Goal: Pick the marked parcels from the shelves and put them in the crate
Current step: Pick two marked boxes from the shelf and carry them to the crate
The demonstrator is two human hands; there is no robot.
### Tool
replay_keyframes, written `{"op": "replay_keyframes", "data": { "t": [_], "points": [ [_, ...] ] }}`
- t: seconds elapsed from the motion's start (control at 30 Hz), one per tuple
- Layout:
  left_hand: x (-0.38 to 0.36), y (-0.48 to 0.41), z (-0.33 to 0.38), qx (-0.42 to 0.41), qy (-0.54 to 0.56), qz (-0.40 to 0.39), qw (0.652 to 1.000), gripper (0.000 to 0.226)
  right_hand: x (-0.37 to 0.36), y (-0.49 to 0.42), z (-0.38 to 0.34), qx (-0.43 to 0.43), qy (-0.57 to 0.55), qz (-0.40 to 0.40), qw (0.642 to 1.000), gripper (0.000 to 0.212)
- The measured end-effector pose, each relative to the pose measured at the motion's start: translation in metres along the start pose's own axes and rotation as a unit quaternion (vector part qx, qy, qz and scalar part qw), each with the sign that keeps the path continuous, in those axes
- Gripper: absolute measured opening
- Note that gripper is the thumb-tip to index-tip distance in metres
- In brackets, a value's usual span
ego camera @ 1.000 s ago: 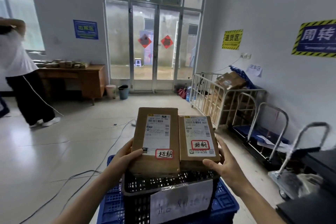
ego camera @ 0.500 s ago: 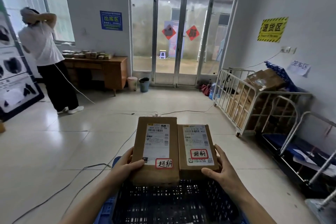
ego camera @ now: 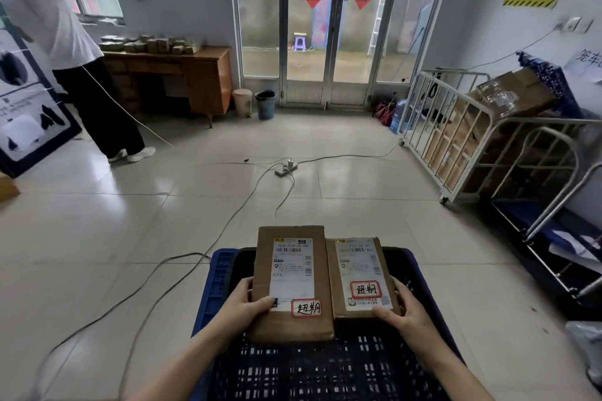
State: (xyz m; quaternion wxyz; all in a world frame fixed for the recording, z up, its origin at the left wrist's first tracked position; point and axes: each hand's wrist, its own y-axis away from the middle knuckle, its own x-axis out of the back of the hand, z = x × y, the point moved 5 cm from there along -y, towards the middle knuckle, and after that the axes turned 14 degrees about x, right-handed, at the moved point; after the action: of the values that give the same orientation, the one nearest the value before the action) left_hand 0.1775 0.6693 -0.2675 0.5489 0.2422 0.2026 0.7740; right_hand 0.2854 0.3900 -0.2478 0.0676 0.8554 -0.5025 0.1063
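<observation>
Two brown cardboard parcels lie side by side over a black mesh crate [ego camera: 325, 371] that sits in a blue crate [ego camera: 216, 283]. The larger left parcel [ego camera: 291, 319] carries a white label and a red-framed handwritten mark. The smaller right parcel [ego camera: 338, 270] has the same kind of mark. My left hand [ego camera: 247, 303] grips the left parcel's near left edge, thumb on top. My right hand [ego camera: 404, 312] grips the right parcel's near right corner. Whether the parcels touch the crate floor is hidden.
Cables and a power strip [ego camera: 286, 169] run across the tiled floor ahead. A metal cage trolley [ego camera: 456, 140] with boxes stands at the right, a wooden desk [ego camera: 182, 75] at the back left, a person [ego camera: 75, 52] beside it. Glass doors [ego camera: 325, 26] face me.
My view has tilted down and come closer to the crate. Both hands have lowered the two parcels toward the inside of the black crate, grips unchanged.
</observation>
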Motion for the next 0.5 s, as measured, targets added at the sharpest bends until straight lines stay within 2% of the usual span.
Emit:
{"op": "replay_keyframes", "data": {
  "t": [0.3,0.5],
  "points": [
    [-0.009,-0.072,-0.068,0.12,-0.053,0.013,0.991,0.064,-0.036,-0.032,0.108,-0.132,-0.034,-0.051,0.989,0.074],
    [-0.019,-0.108,-0.105,0.19,-0.028,0.073,0.979,0.067,-0.056,-0.06,0.168,-0.177,-0.034,-0.111,0.977,0.085]
  ]
}}
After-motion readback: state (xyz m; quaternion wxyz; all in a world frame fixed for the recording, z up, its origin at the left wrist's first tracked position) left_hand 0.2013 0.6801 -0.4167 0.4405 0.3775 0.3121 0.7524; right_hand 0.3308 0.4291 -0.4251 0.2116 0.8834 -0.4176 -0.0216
